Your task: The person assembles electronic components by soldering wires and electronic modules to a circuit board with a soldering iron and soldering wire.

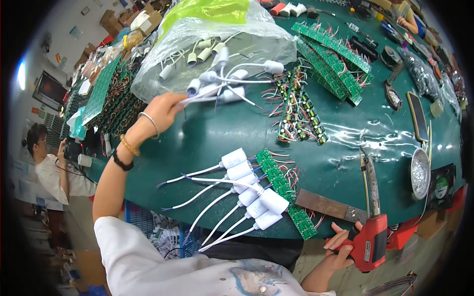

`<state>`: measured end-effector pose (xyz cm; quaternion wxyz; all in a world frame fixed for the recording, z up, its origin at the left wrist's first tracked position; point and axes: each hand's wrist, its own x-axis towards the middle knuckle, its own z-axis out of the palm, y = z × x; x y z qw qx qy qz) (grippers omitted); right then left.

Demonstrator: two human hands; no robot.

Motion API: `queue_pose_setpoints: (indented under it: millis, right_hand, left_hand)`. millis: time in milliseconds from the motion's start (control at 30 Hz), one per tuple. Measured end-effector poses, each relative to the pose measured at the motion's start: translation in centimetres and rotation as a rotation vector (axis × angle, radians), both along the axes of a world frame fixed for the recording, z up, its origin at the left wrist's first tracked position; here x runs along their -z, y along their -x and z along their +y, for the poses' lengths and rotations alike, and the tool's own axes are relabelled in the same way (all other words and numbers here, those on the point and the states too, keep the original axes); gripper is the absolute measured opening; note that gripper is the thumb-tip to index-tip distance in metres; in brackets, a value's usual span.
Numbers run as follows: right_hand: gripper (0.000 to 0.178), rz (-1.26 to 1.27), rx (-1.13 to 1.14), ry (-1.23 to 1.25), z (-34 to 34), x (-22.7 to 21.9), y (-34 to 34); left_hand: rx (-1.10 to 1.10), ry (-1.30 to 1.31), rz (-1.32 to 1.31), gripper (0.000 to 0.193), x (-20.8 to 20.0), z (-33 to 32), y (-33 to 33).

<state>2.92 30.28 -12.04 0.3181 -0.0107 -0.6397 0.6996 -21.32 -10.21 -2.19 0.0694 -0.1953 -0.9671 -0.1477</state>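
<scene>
My left hand [167, 111] is closed on the white cables of a bunch of white plastic cylinders [232, 93] with cable tails, at the edge of a clear plastic bag [158, 74]. My right hand [339, 249], at the front right, holds a red soldering gun [371, 241], its metal tip pointing up and away. Between my hands, a row of white cylinders with cables [249, 190] lies against a green circuit board strip [284, 190] with red and white wires. A flat metal bar [323, 204] touches the strip's right side.
Stacked green boards [331, 64] and populated board strips [298, 108] lie on the far side of the green table [212, 133]. More boards pile up at the left [106, 108]. At the right is a foil-lined dish [420, 172]. A person [52, 167] sits at the far left.
</scene>
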Motion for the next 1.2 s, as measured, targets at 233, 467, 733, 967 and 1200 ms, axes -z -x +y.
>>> queue_pose_setpoints:
  millis: [233,467,733,967,1200]
  right_hand:
    - [0.056,-0.002,0.001,-0.007,0.2,0.4,-0.1]
    - [0.050,0.003,-0.017,0.022,-0.4,0.2,0.2]
    - [0.049,0.029,-0.004,0.065,-0.6,-0.1,0.0]
    - [0.049,0.035,-0.002,0.014,-0.5,0.5,0.2]
    - [0.049,0.029,-0.010,0.024,-0.6,0.4,-0.1]
  left_hand:
    - [-0.106,0.317,0.065,0.023,-3.8,7.2,-0.9]
    - [0.185,0.172,0.327,0.026,2.4,13.5,8.4]
    - [0.103,0.325,0.152,0.040,0.6,16.5,10.3]
    - [0.133,0.256,0.024,0.035,-0.2,13.0,7.5]
    - [0.226,0.047,0.315,0.043,-7.1,13.8,-1.2]
